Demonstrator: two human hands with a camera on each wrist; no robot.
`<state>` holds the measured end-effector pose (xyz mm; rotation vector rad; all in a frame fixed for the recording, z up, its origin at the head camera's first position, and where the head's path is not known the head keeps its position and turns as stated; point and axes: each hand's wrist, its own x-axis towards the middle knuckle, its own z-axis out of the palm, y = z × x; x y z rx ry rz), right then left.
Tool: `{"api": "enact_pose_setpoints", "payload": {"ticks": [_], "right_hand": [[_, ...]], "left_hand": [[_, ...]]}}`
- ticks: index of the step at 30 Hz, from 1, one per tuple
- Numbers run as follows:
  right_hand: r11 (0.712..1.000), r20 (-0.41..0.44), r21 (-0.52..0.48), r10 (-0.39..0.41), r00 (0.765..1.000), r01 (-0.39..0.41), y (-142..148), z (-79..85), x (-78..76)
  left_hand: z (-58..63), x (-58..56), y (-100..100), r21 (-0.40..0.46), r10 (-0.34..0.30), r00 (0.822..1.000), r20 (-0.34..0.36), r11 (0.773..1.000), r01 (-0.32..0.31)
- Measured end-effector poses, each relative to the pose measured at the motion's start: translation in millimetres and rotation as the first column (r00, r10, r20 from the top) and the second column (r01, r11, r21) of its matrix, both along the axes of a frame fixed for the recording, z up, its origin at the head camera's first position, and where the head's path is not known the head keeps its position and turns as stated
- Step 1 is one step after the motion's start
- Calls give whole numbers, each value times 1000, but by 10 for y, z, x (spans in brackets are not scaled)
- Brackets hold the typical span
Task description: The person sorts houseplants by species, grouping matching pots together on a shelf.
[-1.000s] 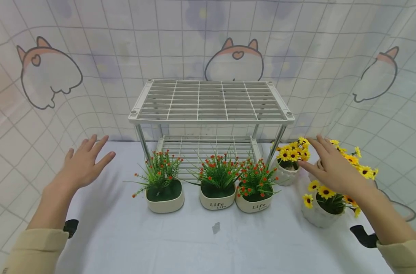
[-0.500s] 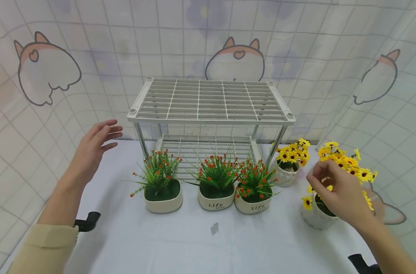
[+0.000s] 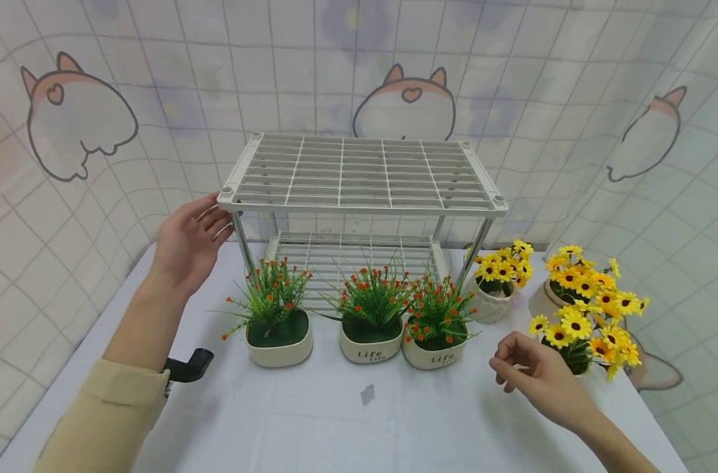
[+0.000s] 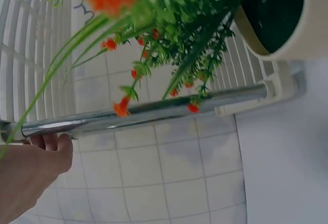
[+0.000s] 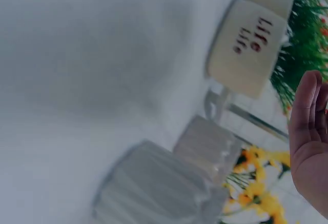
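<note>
My left hand is at the front left upper corner of a white two-tier wire rack. Its fingers reach the rack's metal post just under the top shelf, seemingly touching it. Loosely bent and holding nothing, my right hand hovers over the table, left of the nearest yellow-flowered pot plant. A red-flowered pot plant stands before the rack's left side. Two more, a middle pot plant and a right pot plant, stand side by side with "Life" on their pots.
Beside the rack's right post is a small yellow-flowered pot plant; another yellow-flowered pot stands behind the nearest one. A patterned curtain hangs behind the white table. A grey patch marks the cloth.
My left hand has moved right and reached the rack's corner. My right hand has come down and left, away from the yellow flowers, its fingers more bent than before.
</note>
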<state>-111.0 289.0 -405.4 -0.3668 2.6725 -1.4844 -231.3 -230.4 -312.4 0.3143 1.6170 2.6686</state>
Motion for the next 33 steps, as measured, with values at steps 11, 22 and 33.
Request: {"api": "enact_pose_setpoints", "payload": {"ticks": [11,22,33], "right_hand": [[973,163,-16,-223,961,229,-204,-477,-22],[976,280,-75,-174,944,202,-250,-623,-298],[976,302,-190,-41,952,102,-293,-633,-619]], "left_hand": [[26,-56,88,54,25,997,75,998,-29],[4,-108,122,113,42,994,102,992,-53],[-57,-124,134,-316,266,959,-96,906,-283]]}}
